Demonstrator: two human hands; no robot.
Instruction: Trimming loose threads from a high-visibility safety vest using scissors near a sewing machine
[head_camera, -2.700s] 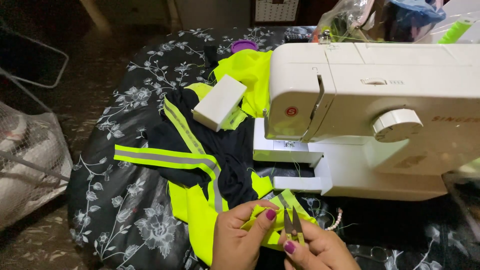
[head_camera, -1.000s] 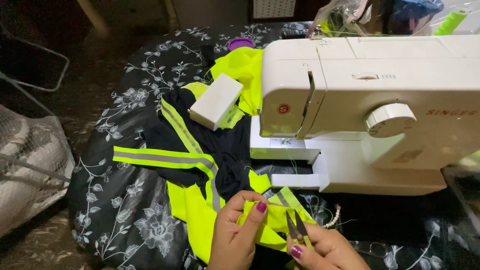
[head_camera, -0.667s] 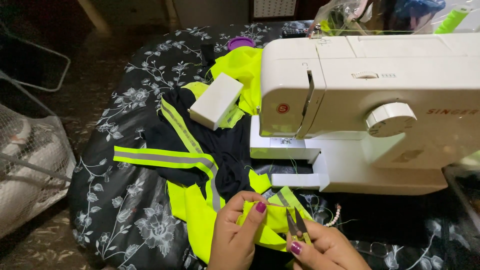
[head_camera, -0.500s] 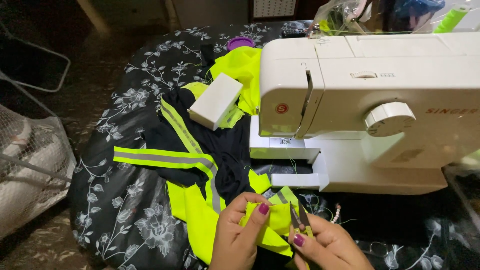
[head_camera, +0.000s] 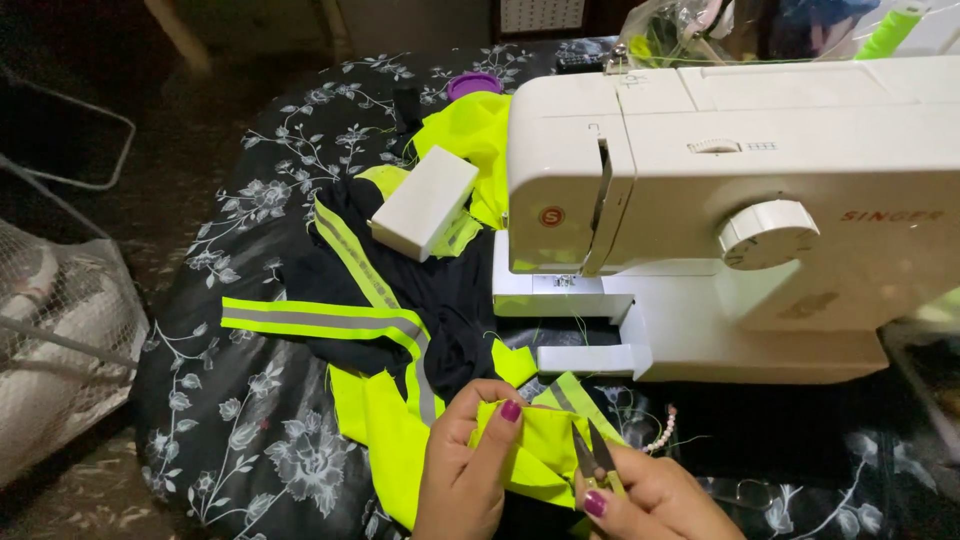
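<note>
At the bottom edge of the head view, we see our left hand (head_camera: 470, 470) pinching a fold of neon-yellow fabric (head_camera: 520, 455) between thumb and fingers, closed on the cloth, while our right hand (head_camera: 650, 500) is closed around a small pair of thread snips (head_camera: 592, 452), blades slightly parted and pointing up toward the fabric's edge, just beside the left thumb. The yellow piece is part of a high-visibility garment (head_camera: 400, 300) in black and yellow with grey reflective stripes, spread across a black cloth with a pale flower print (head_camera: 260, 430) that covers the work surface. The garment runs from our hands up and under a white sewing machine (head_camera: 730, 200), which fills the upper right of the view, its needle area above the fabric. A white rectangular box (head_camera: 425, 203) rests tilted on the garment, left of the machine's head. A purple round object (head_camera: 473, 84) sits farther back, near the top of the yellow cloth. A short string of pale beads (head_camera: 662, 435) lies just right of the snips. At far left stands a wire mesh basket (head_camera: 60, 340), well apart from the table.
</note>
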